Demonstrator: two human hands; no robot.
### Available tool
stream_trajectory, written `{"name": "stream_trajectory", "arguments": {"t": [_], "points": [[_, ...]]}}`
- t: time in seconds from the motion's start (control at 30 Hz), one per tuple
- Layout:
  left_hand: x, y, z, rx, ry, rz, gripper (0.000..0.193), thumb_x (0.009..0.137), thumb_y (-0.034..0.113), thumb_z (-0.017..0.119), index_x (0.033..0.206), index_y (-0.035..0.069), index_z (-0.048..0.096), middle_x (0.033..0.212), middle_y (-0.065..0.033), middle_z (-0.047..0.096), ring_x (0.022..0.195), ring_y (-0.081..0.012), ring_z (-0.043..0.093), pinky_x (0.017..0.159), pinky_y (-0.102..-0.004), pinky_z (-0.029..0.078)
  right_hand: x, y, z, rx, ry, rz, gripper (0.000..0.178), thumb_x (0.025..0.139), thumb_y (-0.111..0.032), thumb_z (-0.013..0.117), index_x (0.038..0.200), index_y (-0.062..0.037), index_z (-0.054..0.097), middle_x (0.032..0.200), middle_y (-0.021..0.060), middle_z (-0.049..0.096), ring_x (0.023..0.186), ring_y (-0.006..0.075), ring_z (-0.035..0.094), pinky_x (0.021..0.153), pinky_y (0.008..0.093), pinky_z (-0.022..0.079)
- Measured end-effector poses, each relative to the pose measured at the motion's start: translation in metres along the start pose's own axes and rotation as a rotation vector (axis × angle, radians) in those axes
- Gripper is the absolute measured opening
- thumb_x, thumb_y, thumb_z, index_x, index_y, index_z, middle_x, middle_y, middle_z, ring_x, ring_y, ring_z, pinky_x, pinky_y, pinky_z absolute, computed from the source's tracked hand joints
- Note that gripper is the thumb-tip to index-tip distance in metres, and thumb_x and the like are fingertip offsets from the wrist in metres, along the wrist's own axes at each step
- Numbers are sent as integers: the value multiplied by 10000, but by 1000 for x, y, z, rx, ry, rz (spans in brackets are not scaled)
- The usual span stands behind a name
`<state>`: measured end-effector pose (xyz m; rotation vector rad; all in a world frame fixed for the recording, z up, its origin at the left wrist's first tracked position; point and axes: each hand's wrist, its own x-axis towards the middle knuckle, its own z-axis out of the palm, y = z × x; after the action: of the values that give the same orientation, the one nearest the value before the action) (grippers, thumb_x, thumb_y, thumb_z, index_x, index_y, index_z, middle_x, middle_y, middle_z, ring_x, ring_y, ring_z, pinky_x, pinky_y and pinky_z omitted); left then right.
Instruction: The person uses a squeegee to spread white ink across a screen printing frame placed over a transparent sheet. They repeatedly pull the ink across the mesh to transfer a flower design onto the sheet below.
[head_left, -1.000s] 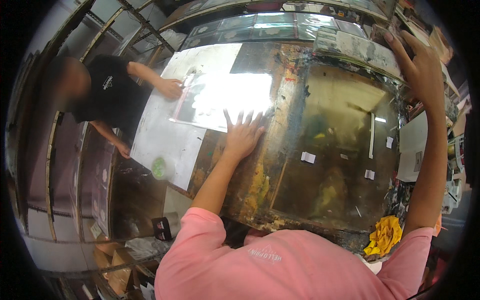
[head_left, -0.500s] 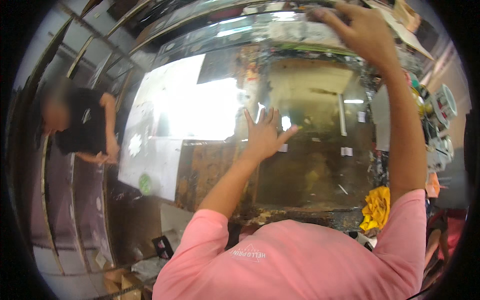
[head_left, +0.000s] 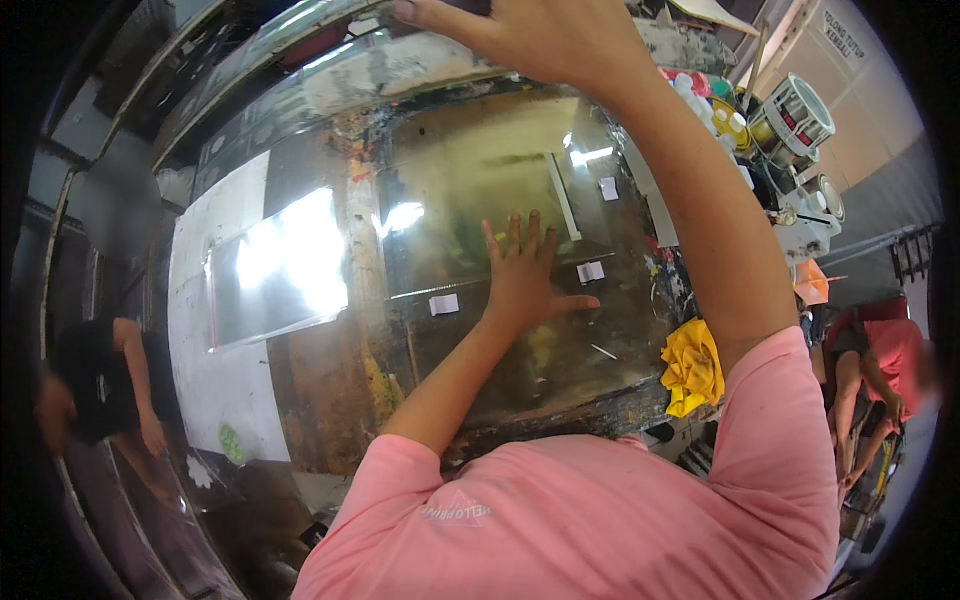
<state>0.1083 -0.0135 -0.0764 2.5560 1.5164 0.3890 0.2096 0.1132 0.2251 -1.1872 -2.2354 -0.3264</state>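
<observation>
My left hand lies spread, fingers apart, over a clear sheet on the dark glossy tabletop. White tabs stand around that hand: one tab to its left and another tab to its right. Beyond its fingers a long white strip lies on the surface. My right hand reaches over the table's far edge with its thumb stretched out to the left; its other fingers are cut off by the top of the picture. A long smeared frame-like bar runs below that hand.
White paper and a shiny clear sheet cover the left side, near a green round patch. A yellow cloth lies at the near right edge. Cans and bottles crowd the right. One person stands left, another sits right.
The view has swung to the right. My right hand has moved left along the far side relative to the table, and my left hand remains spread on the surface. The person at left has shifted posture.
</observation>
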Motion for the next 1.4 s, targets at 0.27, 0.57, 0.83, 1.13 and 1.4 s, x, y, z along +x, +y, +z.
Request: {"name": "stream_trajectory", "arguments": {"t": [0.27, 0.57, 0.83, 1.13, 1.4], "points": [[20, 1, 12, 31, 52, 25, 1278, 717, 1006, 526, 1554, 41, 555, 1656, -239, 428, 1538, -484, 359, 1208, -819, -30, 9, 22, 20, -47, 118, 18, 730, 1007, -631, 504, 818, 21, 773, 841, 250, 752, 863, 410, 723, 925, 516, 507], [19, -1, 17, -21, 102, 42, 1218, 760, 994, 490, 1516, 45, 596, 1605, -261, 472, 1550, -501, 336, 1218, -813, 1, 19, 7, 5, -8, -103, 173, 721, 1003, -636, 511, 826, 11, 774, 833, 246, 745, 848, 394, 721, 906, 506, 512], [10, 0, 14, -30, 116, 49, 1182, 775, 975, 510, 1524, 65, 597, 1606, -241, 484, 1552, -487, 342, 1235, -792, 15, 8, 7, 6, 41, -84, 82, 756, 1009, -690, 494, 831, -14, 782, 807, 210, 744, 836, 353, 728, 823, 483, 530], [-6, -4, 5, -76, 163, 106, 1077, 785, 897, 642, 1508, 99, 623, 1593, -219, 513, 1529, -428, 417, 1265, -728, 142, 6, -1, 22, 38, 40, 77, 772, 970, -749, 538, 839, -27, 780, 824, 195, 759, 844, 383, 740, 821, 506, 555], [-71, -74, -164, -1211, 648, -446, 764, 774, 376, 977, 1342, -27, 663, 1140, -141, 761, 1059, -242, 736, 928, -371, 586, -74, -44, 21, -90, 65, 27, 569, 1003, -606, 601, 1142, -56, 640, 893, 186, 732, 849, 391, 708, 820, 494, 526]]}}
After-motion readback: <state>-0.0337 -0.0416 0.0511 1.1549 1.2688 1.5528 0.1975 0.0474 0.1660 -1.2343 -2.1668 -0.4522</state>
